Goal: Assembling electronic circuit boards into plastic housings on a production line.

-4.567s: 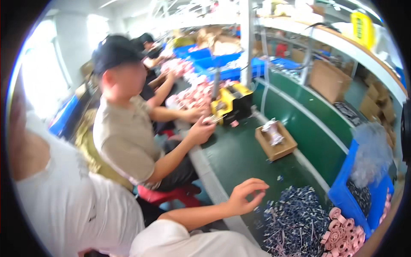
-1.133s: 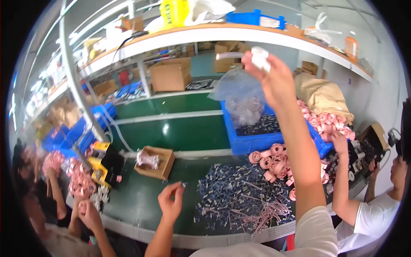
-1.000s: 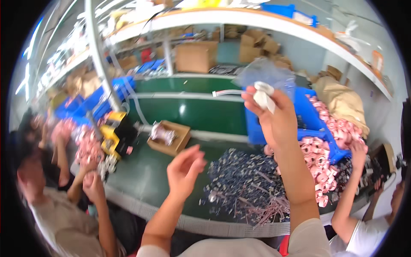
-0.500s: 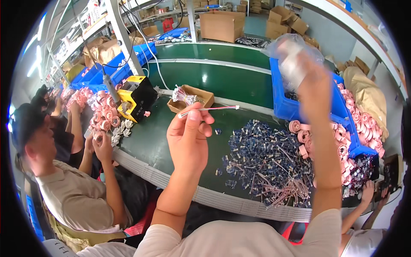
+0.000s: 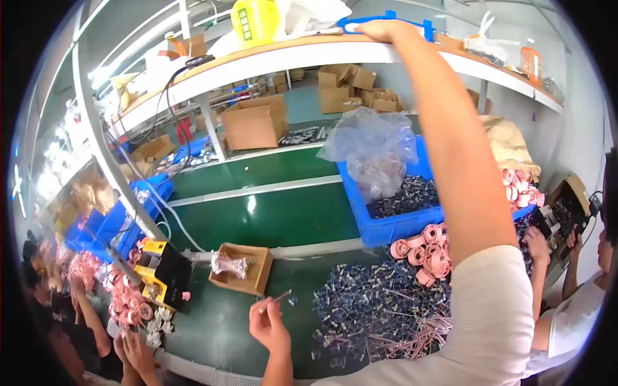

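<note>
My left hand (image 5: 269,327) is closed in a pinch on a short connector cable (image 5: 282,296), its pink-white wires sticking out above the fingers. It is over the green work surface, in front of a small cardboard box (image 5: 257,270) with a bundle of similar cables (image 5: 232,265) inside. My right arm stretches up to the overhead shelf. There my right hand (image 5: 381,29) is at a blue tray (image 5: 412,27); its fingertips are not clear enough to show a grip. To the right of my left hand lies a heap of small blue circuit boards (image 5: 360,302), with loose cables (image 5: 418,338) at its near side.
A blue bin (image 5: 386,231) holds dark parts and a clear plastic bag (image 5: 373,148). Pink ring-shaped housings (image 5: 428,251) lie beside it. At left stands a yellow-black device (image 5: 161,273). The shelf edge (image 5: 277,59) crosses overhead. Co-workers' hands (image 5: 135,354) are at both sides.
My right hand has gone from above the blue bin up to the shelf. The plastic bag now rests in the bin. My left hand still holds the cable, lower in view; the view has tilted up.
</note>
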### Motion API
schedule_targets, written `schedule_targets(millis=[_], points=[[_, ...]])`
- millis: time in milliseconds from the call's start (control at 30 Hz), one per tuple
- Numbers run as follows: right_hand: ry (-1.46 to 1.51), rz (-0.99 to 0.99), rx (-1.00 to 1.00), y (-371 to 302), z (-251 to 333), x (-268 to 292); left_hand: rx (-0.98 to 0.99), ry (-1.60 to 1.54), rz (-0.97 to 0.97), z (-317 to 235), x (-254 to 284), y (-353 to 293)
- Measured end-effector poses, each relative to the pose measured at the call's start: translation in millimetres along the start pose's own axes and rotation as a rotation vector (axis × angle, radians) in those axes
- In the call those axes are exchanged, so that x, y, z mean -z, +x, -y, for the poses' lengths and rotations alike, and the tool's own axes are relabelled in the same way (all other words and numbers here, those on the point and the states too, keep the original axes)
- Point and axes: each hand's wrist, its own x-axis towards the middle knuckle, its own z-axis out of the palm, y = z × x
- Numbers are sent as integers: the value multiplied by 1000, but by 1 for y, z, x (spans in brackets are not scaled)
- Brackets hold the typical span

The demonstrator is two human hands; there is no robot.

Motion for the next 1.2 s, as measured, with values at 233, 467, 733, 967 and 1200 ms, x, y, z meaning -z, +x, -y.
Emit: schedule_targets(millis=[233,467,733,967,1200], points=[[-181,-182,141,-20,29,-18,-200,146,29,10,13,-4],[-145,-358,579,-37,-54,8,-253,200,93,19,6,-3],[1533,-310,819,-144,-36,27,-207,166,108,22,3,-4],[1968,501,1146,-263,-3,-101,210,-644,256,-44,-13,14],[2297,1081,830,-347,71,-194,-76,-431,182,-134,45,19]])
